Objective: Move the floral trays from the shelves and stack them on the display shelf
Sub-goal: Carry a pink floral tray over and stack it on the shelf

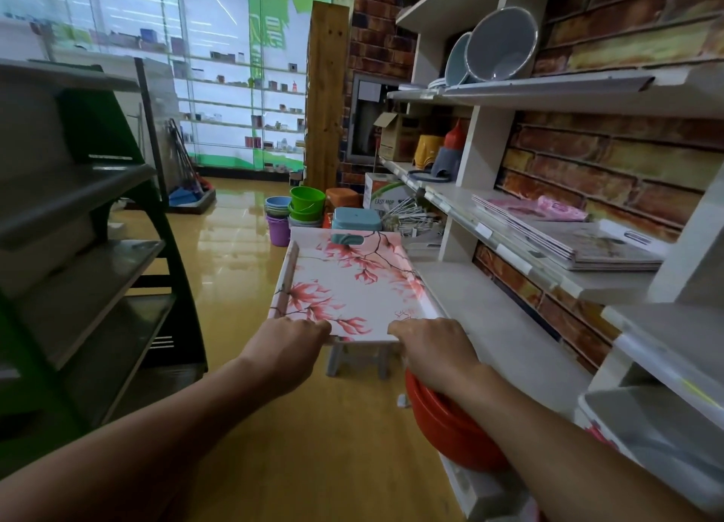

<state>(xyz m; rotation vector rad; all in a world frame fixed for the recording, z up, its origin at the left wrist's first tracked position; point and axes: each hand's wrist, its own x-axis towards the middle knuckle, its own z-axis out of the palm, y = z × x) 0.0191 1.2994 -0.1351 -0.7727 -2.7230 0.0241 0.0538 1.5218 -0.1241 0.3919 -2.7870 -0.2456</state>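
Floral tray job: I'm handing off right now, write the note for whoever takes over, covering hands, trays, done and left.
Left hand: grips the near rim of the floral tray at its left corner.
Right hand: grips the same rim at its right corner.
The tray is held level in the aisle, its right edge beside the lower white shelf, not yet set down.
A stack of flat trays lies on the shelf above, to the right. More floral print shows at the near right edge; I cannot tell what it is.
Done: this tray is lifted and in hand.
Left: place it, then move the other trays.
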